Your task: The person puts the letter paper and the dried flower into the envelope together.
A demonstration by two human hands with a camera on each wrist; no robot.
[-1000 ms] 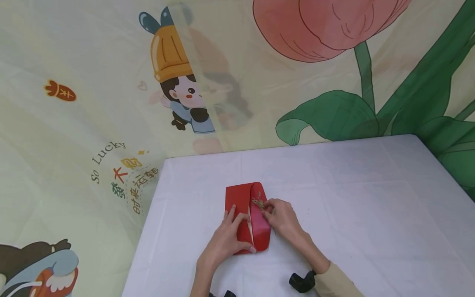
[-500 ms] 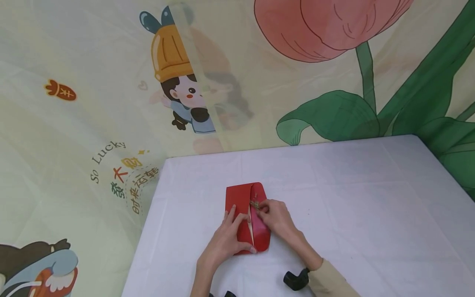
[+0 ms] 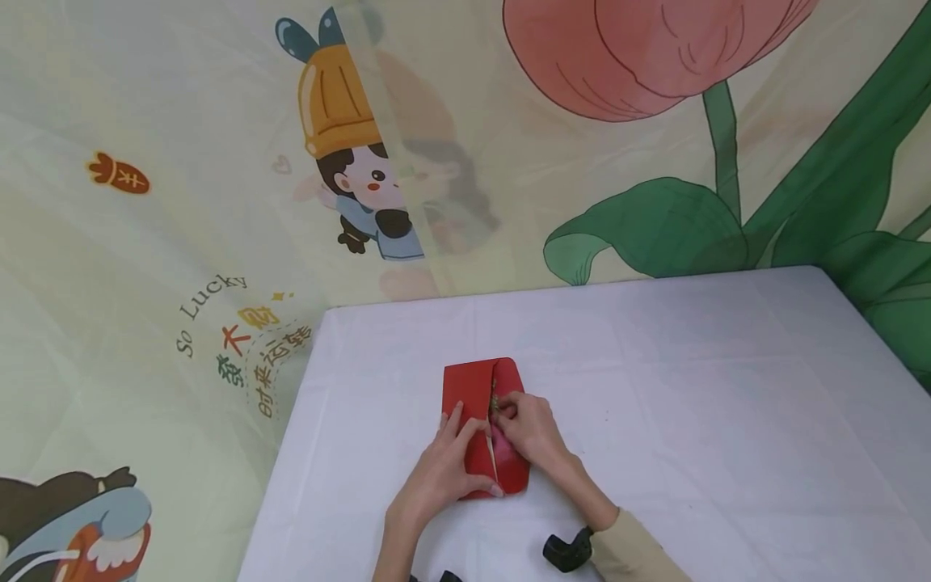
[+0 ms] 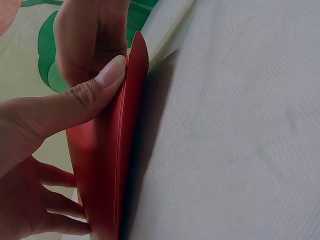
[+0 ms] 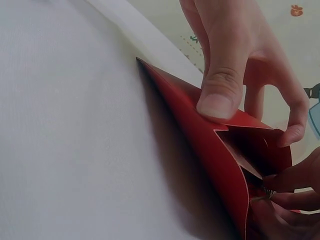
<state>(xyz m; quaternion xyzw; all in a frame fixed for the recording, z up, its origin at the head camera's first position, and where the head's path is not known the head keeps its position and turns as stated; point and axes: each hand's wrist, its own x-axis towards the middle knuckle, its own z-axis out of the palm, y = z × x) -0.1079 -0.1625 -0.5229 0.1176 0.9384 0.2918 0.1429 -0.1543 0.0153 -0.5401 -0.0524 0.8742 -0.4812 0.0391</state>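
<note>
A red paper envelope (image 3: pixel 465 384) lies on the white table, its rounded flap folded out to the right. My left hand (image 3: pixel 441 465) holds it, thumb at the near edge and fingertips on its face. In the right wrist view, the index fingertip of that hand is at the rim of the gaping mouth. My right hand (image 3: pixel 533 431) pinches a small greenish-gold thing (image 5: pixel 269 192) with a thin strand, right at the opening. Fingers hide most of this thing, and I cannot tell its kind.
A white cloth covers the table (image 3: pixel 691 388). Behind and to the left hangs a pale printed backdrop (image 3: pixel 480 162) with a cartoon figure and a large flower. A black wrist mount (image 3: pixel 567 551) sits by the right sleeve (image 3: pixel 636 550).
My right hand has moved left across the flap, bringing the small greenish-gold thing from over the flap to the envelope's mouth. My left hand has stayed in place on the envelope.
</note>
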